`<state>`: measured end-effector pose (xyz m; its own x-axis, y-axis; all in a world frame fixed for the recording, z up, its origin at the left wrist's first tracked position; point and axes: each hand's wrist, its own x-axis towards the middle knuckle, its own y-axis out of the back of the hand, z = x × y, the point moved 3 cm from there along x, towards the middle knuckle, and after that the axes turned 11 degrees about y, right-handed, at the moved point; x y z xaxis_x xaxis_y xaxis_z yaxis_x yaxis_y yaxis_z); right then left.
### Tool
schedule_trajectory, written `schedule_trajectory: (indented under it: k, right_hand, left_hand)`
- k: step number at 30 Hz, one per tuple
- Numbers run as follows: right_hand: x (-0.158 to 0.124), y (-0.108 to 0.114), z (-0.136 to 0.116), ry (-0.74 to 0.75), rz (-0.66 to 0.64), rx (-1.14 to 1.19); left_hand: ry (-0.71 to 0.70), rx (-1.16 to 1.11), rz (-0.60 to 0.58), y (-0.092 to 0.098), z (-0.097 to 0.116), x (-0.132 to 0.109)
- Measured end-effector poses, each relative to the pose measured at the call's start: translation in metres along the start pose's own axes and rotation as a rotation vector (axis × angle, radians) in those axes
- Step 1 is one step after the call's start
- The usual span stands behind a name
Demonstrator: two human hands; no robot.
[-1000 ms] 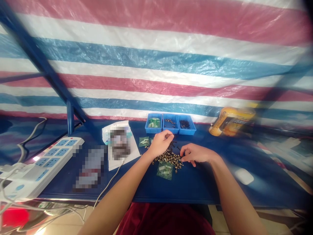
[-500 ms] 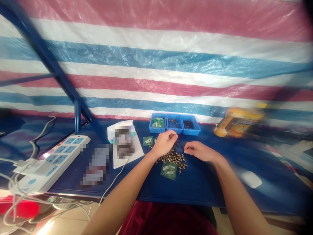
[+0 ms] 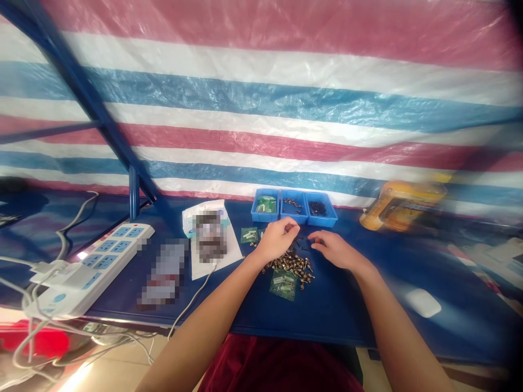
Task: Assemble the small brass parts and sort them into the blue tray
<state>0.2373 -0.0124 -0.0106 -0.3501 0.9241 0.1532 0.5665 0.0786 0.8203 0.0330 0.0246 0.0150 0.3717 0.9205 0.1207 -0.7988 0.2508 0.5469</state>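
My left hand (image 3: 280, 238) is over the back of a pile of brass-coloured screws (image 3: 297, 265). Its fingers are curled together, and anything between them is hidden. To the right, my right hand (image 3: 334, 249) has thumb and forefinger slightly apart beside a few dark screws (image 3: 305, 249) on the table. Nothing shows between those fingers. A green-tinted plastic packet (image 3: 283, 285) with pale pieces inside lies at the pile's front edge. Another small packet (image 3: 249, 235) is left of my left hand.
Behind the hands stand three blue bins: the left bin (image 3: 265, 218) holds green packets, the middle bin (image 3: 303, 219) a few screws, the right bin (image 3: 322, 221) dark screws. A power strip (image 3: 87, 277), white pouch (image 3: 235, 247), orange bottle (image 3: 402, 204) and white case (image 3: 424, 302) surround them.
My right thumb and forefinger have moved apart from a pinch near a dark screw. My left hand stays curled over the pile. The view has shifted slightly.
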Motion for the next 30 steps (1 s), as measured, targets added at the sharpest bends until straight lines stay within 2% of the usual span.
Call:
schedule_trajectory:
  k: [5, 9, 13, 16, 18, 21, 24, 30]
  right_hand:
    - [0.002, 0.009, -0.006, 0.042, 0.174, 0.135]
    - [0.005, 0.007, -0.017, -0.054, 0.310, 0.479]
    - [0.010, -0.002, -0.024, -0.100, 0.407, 0.798]
    - [0.012, -0.010, -0.025, -0.102, 0.425, 0.960]
    - [0.013, -0.013, -0.024, -0.117, 0.431, 1.024]
    - [0.014, -0.016, -0.022, -0.133, 0.456, 1.053]
    - [0.013, -0.016, -0.024, -0.148, 0.472, 1.059]
    - [0.012, -0.014, -0.036, -0.142, 0.359, 1.090]
  left_hand:
    - [-0.019, -0.003, -0.005, -0.001, 0.002, -0.002]
    - [-0.057, -0.007, -0.047, -0.003, 0.009, -0.007]
    - [-0.166, -0.018, 0.054, 0.001, 0.014, -0.009]
    - [-0.233, -0.007, 0.072, 0.001, 0.015, -0.009]
    - [-0.214, 0.020, 0.095, 0.001, 0.014, -0.009]
    - [-0.163, 0.074, 0.157, 0.001, 0.013, -0.009]
    - [-0.184, 0.123, 0.154, 0.000, 0.014, -0.010]
    - [-0.235, 0.119, 0.130, 0.002, 0.014, -0.011]
